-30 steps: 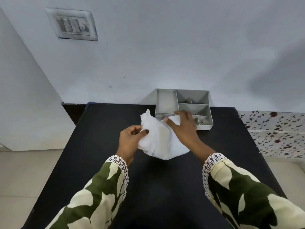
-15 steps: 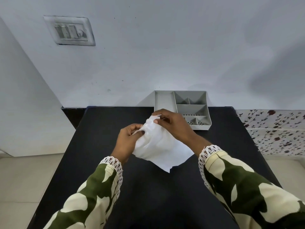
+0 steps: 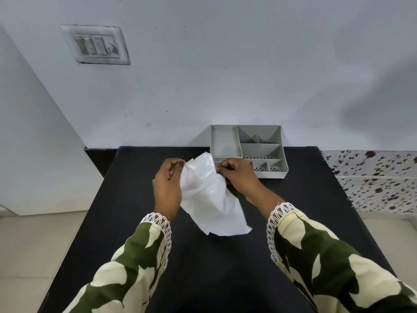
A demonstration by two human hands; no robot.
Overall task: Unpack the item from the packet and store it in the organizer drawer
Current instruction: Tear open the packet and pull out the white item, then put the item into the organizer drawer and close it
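White plastic, thin and crumpled, made up the packet [image 3: 208, 195], which both hands held above the black table [image 3: 126, 222]. Left hand [image 3: 168, 188] pinched its upper left edge, and right hand [image 3: 239, 177] pinched the upper right edge with curled fingers. Just behind them the grey organizer drawer [image 3: 226, 143] stood against the wall, its compartments open upward.

A black table [image 3: 203, 279] is set against a pale bluish-white wall [image 3: 225, 75] at the far side. A grimy switch plate [image 3: 96, 45] is mounted high on that wall, to the left. A second white wall [image 3: 29, 143] is angled in at the left. Beige floor tiles [image 3: 33, 245] are seen below it. At the right, a flower-patterned surface [image 3: 372, 179] is seen beside the table.
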